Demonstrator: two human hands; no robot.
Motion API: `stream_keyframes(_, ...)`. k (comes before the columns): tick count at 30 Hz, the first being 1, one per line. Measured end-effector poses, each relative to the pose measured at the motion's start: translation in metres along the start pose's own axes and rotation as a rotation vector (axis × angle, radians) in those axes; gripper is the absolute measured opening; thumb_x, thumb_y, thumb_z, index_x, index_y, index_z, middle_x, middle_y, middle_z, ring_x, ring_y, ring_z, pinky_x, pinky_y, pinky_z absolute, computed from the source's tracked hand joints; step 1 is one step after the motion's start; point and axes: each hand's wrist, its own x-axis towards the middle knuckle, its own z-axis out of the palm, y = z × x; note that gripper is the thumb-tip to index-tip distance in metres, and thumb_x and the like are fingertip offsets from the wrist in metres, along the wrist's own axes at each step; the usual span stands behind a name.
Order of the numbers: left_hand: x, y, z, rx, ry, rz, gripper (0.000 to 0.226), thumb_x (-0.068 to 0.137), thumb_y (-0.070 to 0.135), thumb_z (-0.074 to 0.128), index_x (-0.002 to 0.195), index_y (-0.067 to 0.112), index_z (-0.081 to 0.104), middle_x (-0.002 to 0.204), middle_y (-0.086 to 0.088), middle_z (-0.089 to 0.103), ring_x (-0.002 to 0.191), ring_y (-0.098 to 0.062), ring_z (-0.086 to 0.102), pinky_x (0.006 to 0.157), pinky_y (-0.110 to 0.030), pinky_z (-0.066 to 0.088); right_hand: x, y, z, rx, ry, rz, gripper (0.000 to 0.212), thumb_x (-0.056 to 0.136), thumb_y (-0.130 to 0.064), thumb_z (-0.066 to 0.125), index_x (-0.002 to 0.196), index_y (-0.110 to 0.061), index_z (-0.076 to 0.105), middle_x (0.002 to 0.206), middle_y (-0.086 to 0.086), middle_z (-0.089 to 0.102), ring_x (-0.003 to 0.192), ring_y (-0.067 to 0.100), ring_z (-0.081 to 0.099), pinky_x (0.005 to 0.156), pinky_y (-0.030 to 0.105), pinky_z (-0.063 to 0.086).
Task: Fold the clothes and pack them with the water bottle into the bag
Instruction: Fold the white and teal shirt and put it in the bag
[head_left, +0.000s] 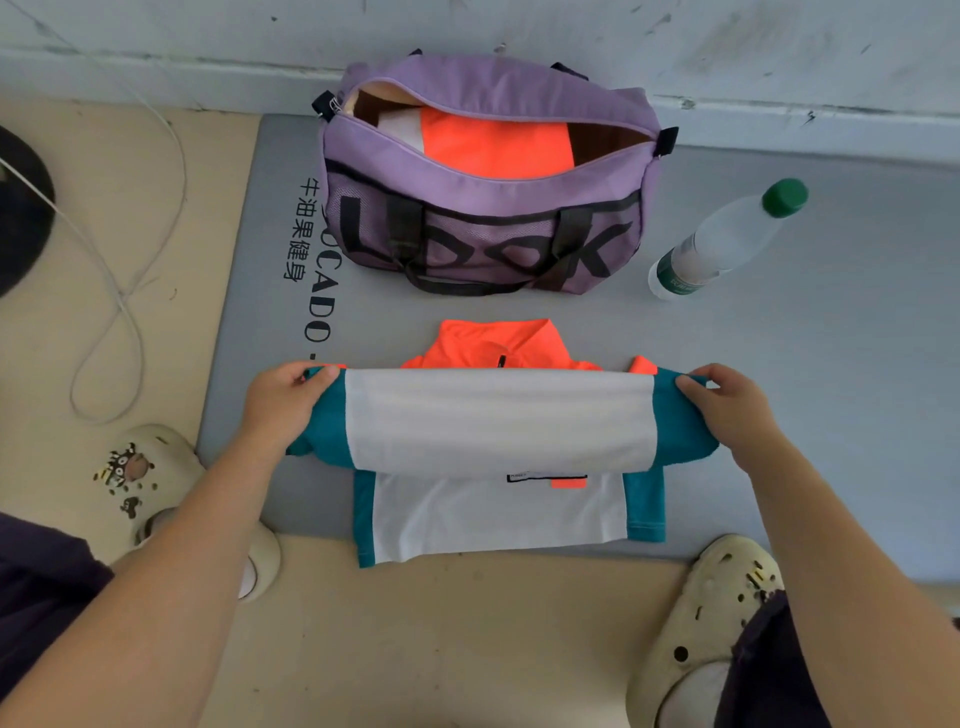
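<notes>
A white, teal and orange shirt (498, 421) lies on the grey mat (805, 415), its lower part lifted and doubled over towards the orange collar. My left hand (283, 400) pinches the teal left edge of the fold. My right hand (727, 405) pinches the teal right edge. Behind the shirt stands the purple bag (483, 218), unzipped, with an orange and white folded garment (493, 143) inside. A clear water bottle (727, 241) with a green cap stands on the mat to the right of the bag.
The mat lies on a beige floor against a grey-white wall (519, 31). A white cable (124, 291) loops on the floor at the left beside a dark object (21, 208). My two cream clogs (701, 623) stand at the mat's near edge.
</notes>
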Motion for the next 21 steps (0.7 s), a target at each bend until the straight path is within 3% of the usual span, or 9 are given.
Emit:
stream_keyframes(4, 0.011, 0.003, 0.012, 0.219, 0.055, 0.1, 0.014, 0.093, 0.031, 0.063, 0.092, 0.02, 0.071, 0.089, 0.002, 0.067, 0.087, -0.023, 0.062, 0.073, -0.033, 0.047, 0.01, -0.005, 0.016, -0.183, 0.02, -0.052, 0.014, 0.092, -0.021, 0.061, 0.098, -0.01, 0.066, 0.101, 0.014, 0.066, 0.086, 0.027, 0.057, 0.072, 0.031, 0.043)
stream_keyframes(8, 0.015, 0.024, 0.03, 0.47, 0.117, 0.282, 0.018, 0.09, 0.026, 0.064, 0.104, 0.016, 0.069, 0.114, -0.007, 0.06, 0.096, -0.027, 0.06, 0.081, -0.039, 0.049, 0.013, -0.024, 0.034, -0.424, 0.217, -0.288, 0.019, 0.091, -0.018, 0.061, 0.107, -0.007, 0.064, 0.11, 0.016, 0.059, 0.112, 0.033, 0.048, 0.087, 0.041, 0.042)
stream_keyframes(10, 0.015, 0.038, 0.046, 0.5, -0.01, 0.413, 0.024, 0.089, 0.029, 0.067, 0.109, 0.016, 0.069, 0.117, -0.003, 0.059, 0.103, -0.024, 0.058, 0.084, -0.038, 0.048, 0.01, -0.04, 0.05, -0.39, 0.18, -0.458, 0.014, 0.089, -0.015, 0.063, 0.1, -0.006, 0.065, 0.102, 0.012, 0.062, 0.105, 0.032, 0.05, 0.082, 0.037, 0.041)
stream_keyframes(12, 0.015, 0.049, 0.063, 0.529, -0.183, 0.494, 0.028, 0.088, 0.028, 0.069, 0.112, 0.013, 0.068, 0.115, -0.004, 0.06, 0.107, -0.023, 0.057, 0.088, -0.037, 0.046, 0.008, -0.05, 0.069, -0.412, 0.016, -0.563, 0.013, 0.087, -0.016, 0.067, 0.097, -0.007, 0.067, 0.097, 0.009, 0.065, 0.099, 0.03, 0.054, 0.081, 0.035, 0.042)
stream_keyframes(15, 0.017, 0.053, 0.081, 0.602, -0.297, 0.439, 0.033, 0.087, 0.03, 0.07, 0.114, 0.012, 0.063, 0.112, -0.007, 0.06, 0.107, -0.026, 0.055, 0.091, -0.04, 0.046, 0.009, -0.054, 0.088, -0.582, -0.203, -0.513, 0.034, 0.086, -0.027, 0.071, 0.115, -0.012, 0.061, 0.11, 0.007, 0.06, 0.107, 0.027, 0.052, 0.089, 0.039, 0.046)
stream_keyframes(18, 0.024, 0.048, 0.084, 0.694, -0.254, 0.325, 0.035, 0.086, 0.038, 0.069, 0.106, 0.011, 0.057, 0.109, -0.01, 0.057, 0.103, -0.03, 0.054, 0.086, -0.042, 0.046, 0.014, -0.051, 0.092, -0.686, -0.189, -0.428, 0.045, 0.086, -0.033, 0.07, 0.123, -0.015, 0.054, 0.116, 0.009, 0.053, 0.114, 0.028, 0.048, 0.09, 0.042, 0.047)
stream_keyframes(21, 0.033, 0.046, 0.081, 0.805, -0.276, 0.269, 0.038, 0.084, 0.047, 0.069, 0.096, 0.012, 0.059, 0.106, -0.01, 0.052, 0.101, -0.029, 0.052, 0.083, -0.041, 0.047, 0.017, -0.049, 0.09, -0.772, -0.144, -0.388, 0.044, 0.084, -0.036, 0.071, 0.117, -0.014, 0.052, 0.114, 0.01, 0.053, 0.114, 0.03, 0.046, 0.081, 0.04, 0.044)
